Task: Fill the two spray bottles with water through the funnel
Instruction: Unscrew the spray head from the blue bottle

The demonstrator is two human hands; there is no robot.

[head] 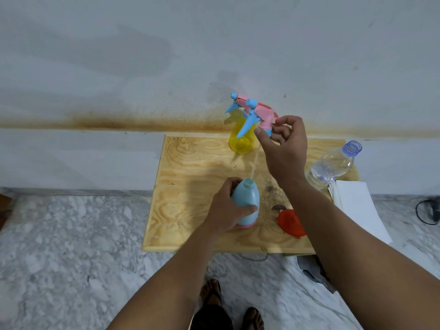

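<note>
My left hand (pixel 226 210) grips the light blue spray bottle (pixel 246 201), which stands upright and uncapped on the wooden board (pixel 190 177). My right hand (pixel 283 144) pinches a pink-and-blue spray head (pixel 259 116) lifted above that bottle; its thin dip tube (pixel 254 163) still reaches down to the open neck. Behind stands the yellow spray bottle (pixel 240 136) with its own spray head on. A red funnel (pixel 291 222) lies on the board under my right forearm. A clear plastic water bottle (pixel 333 165) with an open blue neck lies tilted at the right.
White sheets of paper (pixel 354 206) lie at the board's right edge. The board sits against a stained white wall over a marble floor (pixel 71 246). A black cable (pixel 428 210) is at far right, a grey cloth (pixel 312 267) under the board's front, and my sandalled feet (pixel 228 303) below.
</note>
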